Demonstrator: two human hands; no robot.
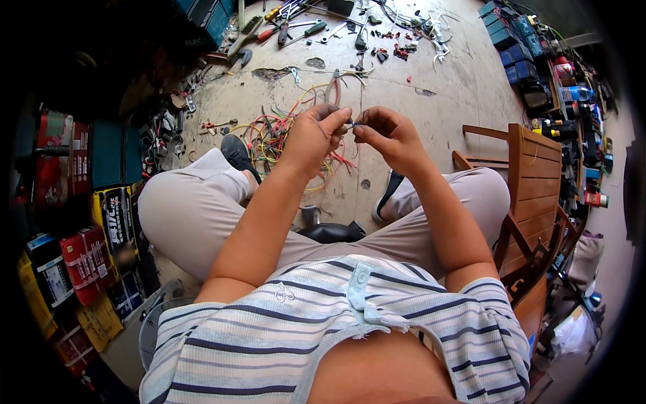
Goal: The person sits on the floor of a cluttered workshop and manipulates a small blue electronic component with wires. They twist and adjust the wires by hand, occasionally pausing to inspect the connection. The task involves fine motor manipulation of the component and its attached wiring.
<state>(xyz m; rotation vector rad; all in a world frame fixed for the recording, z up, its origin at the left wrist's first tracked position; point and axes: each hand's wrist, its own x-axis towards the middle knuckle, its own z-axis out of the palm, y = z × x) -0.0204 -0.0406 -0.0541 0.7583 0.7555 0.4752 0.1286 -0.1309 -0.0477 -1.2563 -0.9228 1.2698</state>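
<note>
My left hand (321, 131) and my right hand (381, 133) meet in the air above my crossed legs, pinching thin wire (350, 125) with a bluish section between the fingertips; any smaller detail there is too small to make out. The fingers of both hands are curled, partly hiding what they hold. Beyond them on the floor lies a loose tangle of red, yellow, black and grey wires (266, 138). A pair of pliers (334, 84) rests at the far side of that tangle, just behind my hands.
Screwdrivers and other tools (296, 34) and small parts (397, 50) lie on the worn floor (437, 94) ahead. Stacked battery-like boxes (87, 262) line the left. A folded wooden chair (535, 185) stands at the right, before shelves of bins and cans (521, 71). A dark rounded object (333, 232) sits between my legs.
</note>
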